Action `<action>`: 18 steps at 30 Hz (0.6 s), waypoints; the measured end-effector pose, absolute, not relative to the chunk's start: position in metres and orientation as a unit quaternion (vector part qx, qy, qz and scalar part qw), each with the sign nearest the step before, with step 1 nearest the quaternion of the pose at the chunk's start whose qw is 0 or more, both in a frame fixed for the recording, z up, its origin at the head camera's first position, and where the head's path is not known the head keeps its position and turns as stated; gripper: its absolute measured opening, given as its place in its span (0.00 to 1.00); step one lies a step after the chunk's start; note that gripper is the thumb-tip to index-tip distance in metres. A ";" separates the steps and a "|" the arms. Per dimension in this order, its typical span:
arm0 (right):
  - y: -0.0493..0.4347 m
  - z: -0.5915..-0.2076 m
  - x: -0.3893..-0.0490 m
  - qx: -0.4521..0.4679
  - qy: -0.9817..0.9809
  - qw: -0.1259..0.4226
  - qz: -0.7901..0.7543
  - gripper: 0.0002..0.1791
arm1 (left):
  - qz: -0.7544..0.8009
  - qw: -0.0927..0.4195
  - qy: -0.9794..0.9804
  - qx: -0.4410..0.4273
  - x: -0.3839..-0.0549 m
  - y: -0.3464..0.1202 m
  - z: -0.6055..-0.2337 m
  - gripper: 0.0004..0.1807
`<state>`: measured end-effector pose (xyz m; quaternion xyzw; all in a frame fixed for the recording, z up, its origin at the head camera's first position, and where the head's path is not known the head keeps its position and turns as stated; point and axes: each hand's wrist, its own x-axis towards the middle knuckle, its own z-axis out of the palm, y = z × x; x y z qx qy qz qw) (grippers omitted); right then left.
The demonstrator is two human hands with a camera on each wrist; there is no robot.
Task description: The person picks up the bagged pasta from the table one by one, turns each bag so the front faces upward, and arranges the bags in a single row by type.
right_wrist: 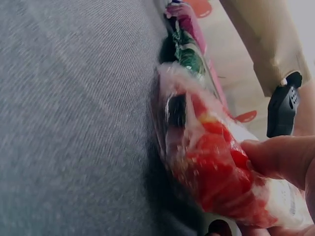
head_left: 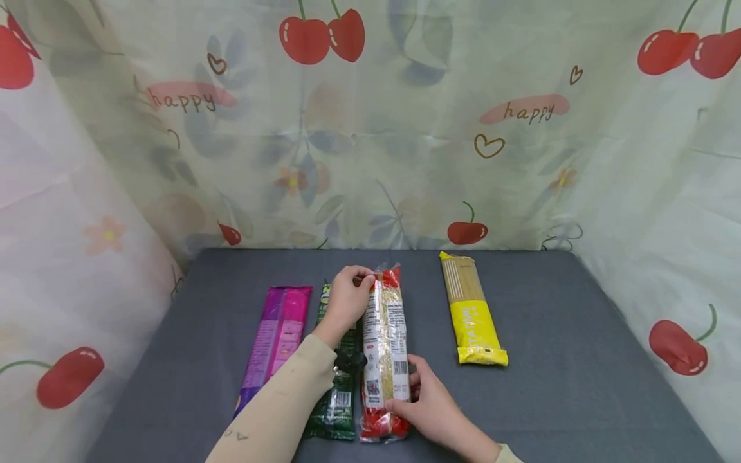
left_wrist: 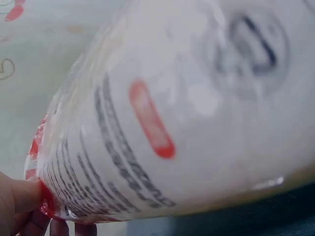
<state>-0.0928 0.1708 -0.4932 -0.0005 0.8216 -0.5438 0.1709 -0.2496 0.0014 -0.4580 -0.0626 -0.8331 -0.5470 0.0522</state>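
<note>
Head view: red-and-white packet (head_left: 379,341) is at the middle of the dark grey tabletop (head_left: 556,366), long axis near-far, red at both ends, printed panels between. Barcode sits on its right side, toward the near end. Left hand (head_left: 345,299) is at the far end, fingers pinching the packet's far left corner. Right hand (head_left: 434,402) is at the near end, right side: thumb on top, other fingers along the right edge, gripping it. Green packet (head_left: 341,402) lies just left of the red-and-white one, partly under the left arm. Purple packet (head_left: 283,334) is left of that, near part covered by the beige sleeve (head_left: 272,405). Yellow packet (head_left: 477,321) lies well apart on the right, slightly tilted, far end angled left. Black wrist device (head_left: 349,360) is on the left wrist. Printed curtain (head_left: 370,161) hangs behind the far edge.

Left wrist view: packet's printed white panel fills most of it, blurred. Thumb and fingers pinch the red far end.

Right wrist view: thumb presses on the red near end, other fingers mostly hidden behind it. Clear crimped tip is right by the tabletop; can't tell if it touches. Green and purple packets show beyond.
</note>
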 end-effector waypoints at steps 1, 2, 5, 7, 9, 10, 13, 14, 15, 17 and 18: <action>0.170 -0.492 -0.093 -0.002 0.821 0.167 -0.547 0.51 | -0.548 0.054 -0.832 -0.060 -0.249 0.002 -0.456 0.06; 0.170 -0.491 -0.092 -0.004 0.819 0.162 -0.551 0.51 | -0.549 0.055 -0.832 -0.058 -0.249 0.002 -0.454 0.06; 0.168 -0.488 -0.092 -0.007 0.810 0.148 -0.567 0.49 | -0.553 0.061 -0.829 -0.051 -0.247 0.002 -0.449 0.07; 0.168 -0.486 -0.092 -0.007 0.803 0.141 -0.578 0.48 | -0.558 0.066 -0.826 -0.049 -0.247 0.002 -0.446 0.07; 0.167 -0.483 -0.092 -0.006 0.799 0.137 -0.585 0.47 | -0.561 0.073 -0.823 -0.048 -0.247 0.002 -0.444 0.07; 0.167 -0.483 -0.092 -0.005 0.798 0.135 -0.588 0.47 | -0.564 0.075 -0.821 -0.048 -0.247 0.002 -0.443 0.06; 0.167 -0.481 -0.093 -0.004 0.799 0.124 -0.589 0.46 | -0.577 0.079 -0.811 -0.048 -0.246 0.002 -0.441 0.06; 0.168 -0.481 -0.093 -0.004 0.799 0.119 -0.589 0.46 | -0.581 0.081 -0.809 -0.049 -0.246 0.003 -0.440 0.05; 0.169 -0.480 -0.094 -0.003 0.801 0.112 -0.588 0.46 | -0.585 0.080 -0.806 -0.047 -0.246 0.003 -0.439 0.05; 0.170 -0.479 -0.095 -0.002 0.805 0.097 -0.585 0.45 | -0.595 0.070 -0.799 -0.045 -0.244 0.004 -0.438 0.06; 0.171 -0.479 -0.096 0.000 0.808 0.090 -0.583 0.45 | -0.600 0.062 -0.797 -0.042 -0.243 0.005 -0.437 0.06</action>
